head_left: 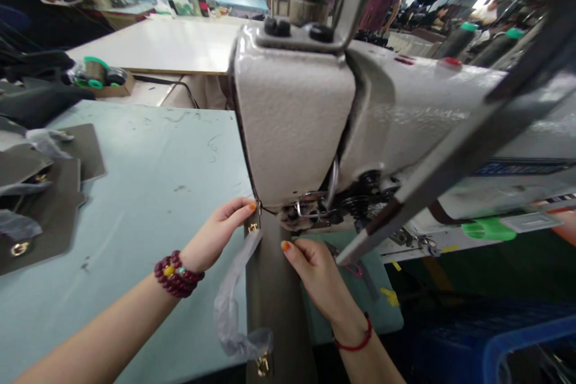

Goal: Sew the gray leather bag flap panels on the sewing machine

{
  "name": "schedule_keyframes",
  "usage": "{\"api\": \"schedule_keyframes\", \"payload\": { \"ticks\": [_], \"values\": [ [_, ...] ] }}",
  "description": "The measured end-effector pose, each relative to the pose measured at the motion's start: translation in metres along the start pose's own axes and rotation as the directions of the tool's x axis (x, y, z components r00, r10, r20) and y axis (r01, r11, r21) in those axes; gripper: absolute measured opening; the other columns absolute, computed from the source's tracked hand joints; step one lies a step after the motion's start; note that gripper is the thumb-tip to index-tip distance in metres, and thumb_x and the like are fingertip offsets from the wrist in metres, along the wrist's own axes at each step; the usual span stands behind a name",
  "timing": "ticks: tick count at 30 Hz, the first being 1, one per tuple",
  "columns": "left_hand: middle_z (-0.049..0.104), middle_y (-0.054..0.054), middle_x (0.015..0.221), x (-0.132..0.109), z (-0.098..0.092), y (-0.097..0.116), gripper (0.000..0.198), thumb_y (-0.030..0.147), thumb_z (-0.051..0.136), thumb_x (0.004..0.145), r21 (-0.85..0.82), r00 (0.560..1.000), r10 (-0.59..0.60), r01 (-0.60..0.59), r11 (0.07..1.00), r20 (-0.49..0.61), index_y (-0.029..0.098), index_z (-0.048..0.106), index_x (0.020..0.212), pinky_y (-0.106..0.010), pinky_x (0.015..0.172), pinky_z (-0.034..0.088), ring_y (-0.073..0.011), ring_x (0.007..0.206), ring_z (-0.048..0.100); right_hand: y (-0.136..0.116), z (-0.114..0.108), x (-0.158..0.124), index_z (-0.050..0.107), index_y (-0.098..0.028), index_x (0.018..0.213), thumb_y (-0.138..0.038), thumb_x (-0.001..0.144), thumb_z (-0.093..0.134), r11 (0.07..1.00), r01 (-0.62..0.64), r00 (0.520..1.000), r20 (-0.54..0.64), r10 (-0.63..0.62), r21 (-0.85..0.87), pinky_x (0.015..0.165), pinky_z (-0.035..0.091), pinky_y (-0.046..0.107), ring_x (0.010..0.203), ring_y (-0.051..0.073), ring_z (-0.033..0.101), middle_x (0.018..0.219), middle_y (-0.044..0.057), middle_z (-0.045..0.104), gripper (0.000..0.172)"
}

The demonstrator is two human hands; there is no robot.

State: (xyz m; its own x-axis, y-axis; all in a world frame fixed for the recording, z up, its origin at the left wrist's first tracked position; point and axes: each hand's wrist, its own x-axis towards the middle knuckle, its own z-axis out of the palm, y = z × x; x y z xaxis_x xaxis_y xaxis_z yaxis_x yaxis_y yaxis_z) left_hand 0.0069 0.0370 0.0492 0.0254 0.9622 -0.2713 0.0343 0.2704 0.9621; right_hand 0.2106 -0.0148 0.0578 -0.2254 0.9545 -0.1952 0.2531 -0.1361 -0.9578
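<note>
A long grey-brown leather-like panel [275, 294] lies under the head of a sewing machine [297, 114]. My left hand [216, 234] pinches the panel's left edge between thumb and fingers, close to the machine head. On the panel's right edge, my right hand [317, 276] is closed with its fingers curled and the thumb pressed at the material. A strap wrapped in clear plastic [229, 306] hangs along the panel's left side, between an upper gold fitting [252, 227] and a lower gold clasp [262, 365]. The machine head hides the needle area.
Similar panels with plastic-wrapped parts [49, 204] are piled at the left of the pale blue table [148, 192]. Pink-handled scissors [355, 270] lie right of my right hand. A grey bar [441, 162] crosses at right. A blue crate [490, 354] stands lower right. Other people are behind.
</note>
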Motion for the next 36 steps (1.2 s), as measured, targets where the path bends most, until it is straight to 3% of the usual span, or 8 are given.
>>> {"api": "schedule_keyframes", "payload": {
  "ticks": [4,11,15,19,22,31,34,36],
  "values": [
    [0.052,-0.007,0.146,-0.029,-0.007,-0.033,0.054,0.044,0.063,0.087,-0.116,1.0,-0.014,0.013,0.993,-0.01,0.027,0.051,0.138,-0.034,0.099,0.049,-0.0266,0.128,0.054,0.004,0.002,-0.009,0.032,-0.019,0.06,-0.05,0.094,0.049,1.0,-0.02,1.0,-0.015,0.019,-0.019,0.051,0.018,0.025,0.057,0.009,0.025,0.06,-0.004,0.025,0.05],
    [0.035,-0.014,0.158,-0.057,0.014,-0.058,0.079,0.049,0.064,0.085,0.135,0.983,0.162,-0.172,0.976,0.082,0.021,0.031,0.151,-0.046,0.113,0.038,-0.0339,0.141,0.037,0.019,0.008,-0.03,0.048,-0.016,0.064,-0.06,0.089,0.054,0.989,-0.119,0.992,-0.019,0.121,0.09,0.051,0.024,0.022,0.059,0.01,0.032,0.062,-0.002,0.039,0.051],
    [0.047,-0.015,0.148,-0.041,0.034,-0.039,0.068,0.053,0.056,0.088,0.133,0.942,0.33,-0.334,0.933,0.055,0.018,0.041,0.143,-0.053,0.118,0.029,-0.0349,0.14,0.038,0.026,0.013,-0.04,0.053,-0.014,0.068,-0.062,0.087,0.055,0.986,-0.119,0.992,-0.037,0.124,0.118,0.051,0.027,0.021,0.06,0.011,0.035,0.063,-0.001,0.043,0.052],
    [0.065,-0.011,0.122,-0.029,0.05,-0.018,0.044,0.052,0.049,0.092,0.022,0.962,0.271,-0.271,0.962,-0.038,0.02,0.059,0.12,-0.051,0.107,0.043,-0.0321,0.116,0.06,0.03,0.018,-0.045,0.049,-0.015,0.07,-0.061,0.09,0.052,0.991,-0.096,0.993,-0.059,0.101,0.09,0.053,0.027,0.022,0.062,0.011,0.035,0.066,-0.001,0.041,0.051],
    [0.069,-0.008,0.107,-0.026,0.056,-0.015,0.036,0.051,0.049,0.092,0.014,0.958,0.27,-0.27,0.963,-0.098,0.02,0.063,0.104,-0.05,0.1,0.047,-0.0302,0.106,0.063,0.032,0.018,-0.045,0.046,-0.016,0.069,-0.061,0.091,0.05,0.994,-0.092,0.992,-0.084,0.097,0.067,0.055,0.027,0.022,0.064,0.011,0.034,0.067,-0.001,0.04,0.05],
    [0.072,-0.007,0.1,-0.035,0.036,-0.009,0.04,0.056,0.057,0.086,0.022,0.985,0.114,-0.112,0.994,-0.133,0.02,0.062,0.102,-0.04,0.082,0.055,-0.0272,0.09,0.067,0.036,0.034,-0.037,0.034,-0.019,0.063,-0.059,0.095,0.044,0.998,-0.053,0.997,0.048,0.055,-0.045,0.052,0.023,0.023,0.058,0.009,0.032,0.061,-0.004,0.029,0.052],
    [0.072,-0.007,0.098,-0.036,0.031,-0.005,0.037,0.054,0.059,0.085,-0.011,0.985,0.135,-0.137,0.991,-0.11,0.02,0.062,0.1,-0.038,0.077,0.056,-0.0272,0.086,0.068,0.033,0.036,-0.034,0.044,-0.018,0.064,-0.059,0.095,0.041,0.996,-0.062,0.995,0.07,0.066,-0.068,0.05,0.031,0.022,0.055,0.011,0.043,0.058,-0.003,0.04,0.052],
    [0.073,-0.008,0.1,-0.035,0.03,-0.006,0.037,0.053,0.058,0.086,-0.026,0.986,0.136,-0.139,0.99,-0.094,0.02,0.062,0.101,-0.04,0.078,0.056,-0.0281,0.087,0.068,0.021,0.016,-0.038,0.058,-0.016,0.071,-0.057,0.095,0.044,0.988,-0.004,1.0,0.018,0.007,-0.152,0.054,0.041,0.022,0.06,0.014,0.055,0.064,0.001,0.056,0.049]
  ]
}}
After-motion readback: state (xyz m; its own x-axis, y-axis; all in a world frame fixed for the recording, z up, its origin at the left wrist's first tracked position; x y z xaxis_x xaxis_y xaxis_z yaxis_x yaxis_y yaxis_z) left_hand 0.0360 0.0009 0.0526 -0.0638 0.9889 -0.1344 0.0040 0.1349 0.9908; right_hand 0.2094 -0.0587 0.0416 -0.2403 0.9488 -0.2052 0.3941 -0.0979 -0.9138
